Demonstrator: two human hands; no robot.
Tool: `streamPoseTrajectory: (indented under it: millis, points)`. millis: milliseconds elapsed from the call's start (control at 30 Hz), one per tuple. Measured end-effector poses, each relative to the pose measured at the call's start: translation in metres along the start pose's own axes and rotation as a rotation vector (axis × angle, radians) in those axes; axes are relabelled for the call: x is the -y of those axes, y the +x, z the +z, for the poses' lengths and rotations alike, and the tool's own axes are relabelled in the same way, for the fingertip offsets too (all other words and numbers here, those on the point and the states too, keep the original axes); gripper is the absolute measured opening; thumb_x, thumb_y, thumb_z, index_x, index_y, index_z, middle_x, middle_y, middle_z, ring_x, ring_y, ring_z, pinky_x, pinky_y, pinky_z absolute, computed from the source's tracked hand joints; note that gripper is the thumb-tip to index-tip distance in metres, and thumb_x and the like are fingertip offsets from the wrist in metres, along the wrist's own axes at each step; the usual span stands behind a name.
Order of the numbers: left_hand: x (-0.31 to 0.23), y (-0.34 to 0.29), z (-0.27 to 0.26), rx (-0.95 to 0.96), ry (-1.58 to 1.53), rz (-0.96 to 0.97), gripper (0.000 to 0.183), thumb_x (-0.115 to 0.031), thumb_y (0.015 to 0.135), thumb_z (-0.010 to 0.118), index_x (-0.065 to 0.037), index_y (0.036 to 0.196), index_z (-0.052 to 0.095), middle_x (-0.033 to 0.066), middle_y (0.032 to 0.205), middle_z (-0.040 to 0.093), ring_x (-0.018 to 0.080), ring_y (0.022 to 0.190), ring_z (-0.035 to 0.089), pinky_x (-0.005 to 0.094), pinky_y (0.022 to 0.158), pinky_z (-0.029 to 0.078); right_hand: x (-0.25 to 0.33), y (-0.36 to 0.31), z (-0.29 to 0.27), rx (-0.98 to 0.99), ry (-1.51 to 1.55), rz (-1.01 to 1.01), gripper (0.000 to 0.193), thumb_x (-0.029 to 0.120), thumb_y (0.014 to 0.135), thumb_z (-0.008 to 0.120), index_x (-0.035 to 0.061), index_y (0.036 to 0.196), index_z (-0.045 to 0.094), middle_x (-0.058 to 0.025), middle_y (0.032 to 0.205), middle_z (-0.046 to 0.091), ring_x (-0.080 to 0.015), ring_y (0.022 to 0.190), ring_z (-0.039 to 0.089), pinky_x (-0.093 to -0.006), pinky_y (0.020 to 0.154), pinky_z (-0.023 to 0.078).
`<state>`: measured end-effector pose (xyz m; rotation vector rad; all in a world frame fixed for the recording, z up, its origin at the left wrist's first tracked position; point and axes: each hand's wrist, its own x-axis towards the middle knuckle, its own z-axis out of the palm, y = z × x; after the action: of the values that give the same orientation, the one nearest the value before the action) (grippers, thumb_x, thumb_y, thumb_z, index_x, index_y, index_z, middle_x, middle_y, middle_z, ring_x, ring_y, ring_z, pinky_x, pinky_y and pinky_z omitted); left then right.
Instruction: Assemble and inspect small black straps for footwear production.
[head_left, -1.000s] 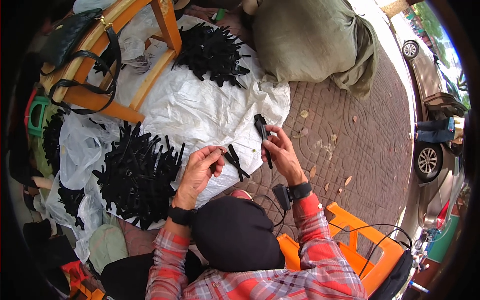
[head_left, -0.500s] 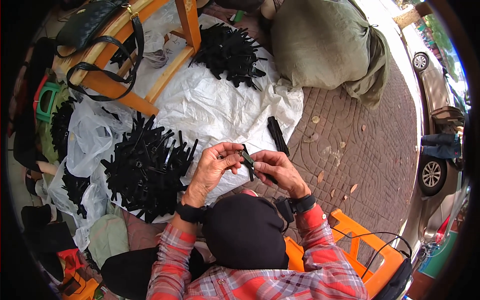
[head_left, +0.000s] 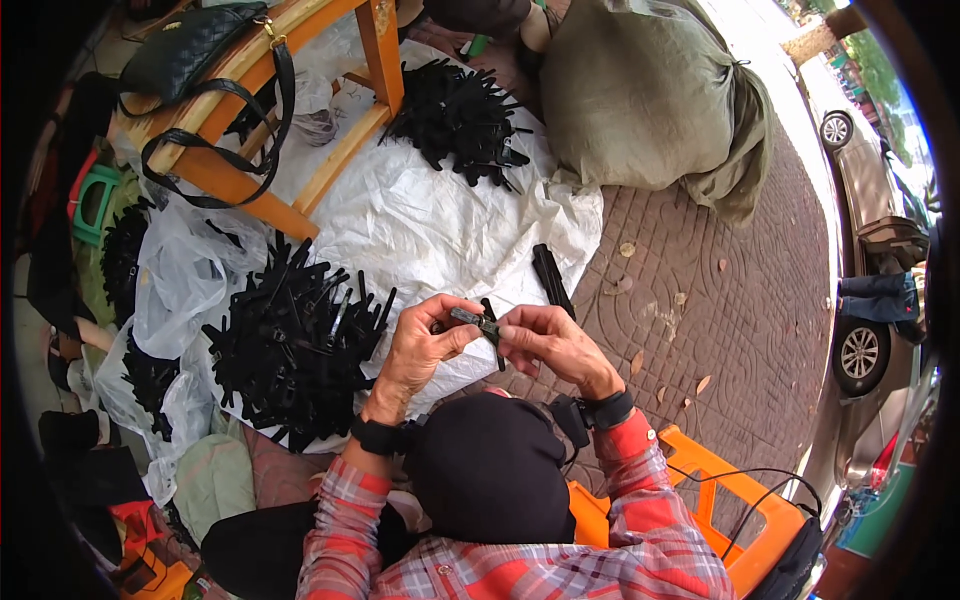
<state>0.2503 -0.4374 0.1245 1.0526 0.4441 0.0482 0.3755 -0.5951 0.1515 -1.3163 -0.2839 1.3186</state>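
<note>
Between both hands is a small dark clip-like piece (head_left: pixel 476 321) with a thin black strip crossing behind it; its exact kind is too small to tell. The fingers of my left hand (head_left: pixel 418 350) pinch its left end. My right hand (head_left: pixel 558 346) grips the other end between thumb and fingers. Just beyond the right hand, a long black bundle of strips (head_left: pixel 552 280) lies on the edge of the white sheet (head_left: pixel 430 230). Left of my left hand sits a big heap of black strips (head_left: pixel 295 350) with shiny bits among them.
A second black heap (head_left: pixel 460 120) lies farther off, beside a wooden stool (head_left: pixel 340 170) bearing a black handbag (head_left: pixel 195 50). A large olive sack (head_left: pixel 640 100) stands at the far right on brown paving (head_left: pixel 690 300). Clear plastic bags (head_left: pixel 180 280) are at left, an orange stool (head_left: pixel 750 500) at lower right.
The clip-like piece has turned flatter between my fingers and shifted slightly left. My right fingers have shifted their grip; both hands stay in nearly the same place.
</note>
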Motion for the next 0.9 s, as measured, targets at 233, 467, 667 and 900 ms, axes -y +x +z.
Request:
streamPoseTrajectory:
  millis: [233, 467, 667, 900]
  points:
    - [-0.009, 0.013, 0.020, 0.026, 0.434, 0.113, 0.020, -0.003, 0.072, 0.071, 0.001, 0.090, 0.065, 0.0076, 0.089, 0.068, 0.0122, 0.081, 0.062, 0.0264, 0.074, 0.049, -0.005, -0.008, -0.020, 0.011, 0.024, 0.043, 0.012, 0.016, 0.086, 0.054, 0.0059, 0.089, 0.061, 0.0062, 0.063, 0.044, -0.0026, 0.054, 0.036, -0.0204, 0.048, 0.029]
    - [0.003, -0.006, 0.006, -0.089, 0.248, 0.102, 0.020, 0.001, 0.066, 0.073, 0.002, 0.083, 0.064, 0.0015, 0.071, 0.061, 0.0054, 0.063, 0.054, 0.0191, 0.057, 0.043, -0.016, 0.009, -0.002, 0.167, 0.132, -0.036, 0.012, 0.014, 0.084, 0.055, 0.0033, 0.081, 0.057, 0.0064, 0.053, 0.038, -0.0036, 0.042, 0.030, -0.0218, 0.038, 0.021]
    - [0.011, 0.011, 0.022, -0.045, 0.256, 0.226, 0.014, 0.002, 0.070, 0.067, 0.002, 0.082, 0.060, 0.0024, 0.057, 0.054, 0.0060, 0.044, 0.047, 0.0212, 0.039, 0.035, -0.009, 0.000, -0.011, 0.098, 0.099, -0.038, 0.018, 0.020, 0.087, 0.053, 0.0025, 0.084, 0.056, 0.0053, 0.052, 0.038, -0.0046, 0.040, 0.033, -0.0231, 0.036, 0.023]
    - [0.031, 0.032, -0.002, -0.244, 0.243, 0.263, 0.015, -0.005, 0.073, 0.067, 0.002, 0.083, 0.058, 0.0022, 0.062, 0.055, 0.0059, 0.052, 0.046, 0.0210, 0.047, 0.035, 0.016, 0.018, 0.025, -0.393, -1.027, -0.773, 0.029, 0.016, 0.076, 0.063, 0.0014, 0.094, 0.046, -0.0171, 0.089, 0.050, -0.0355, 0.087, 0.049, -0.0409, 0.072, 0.040]
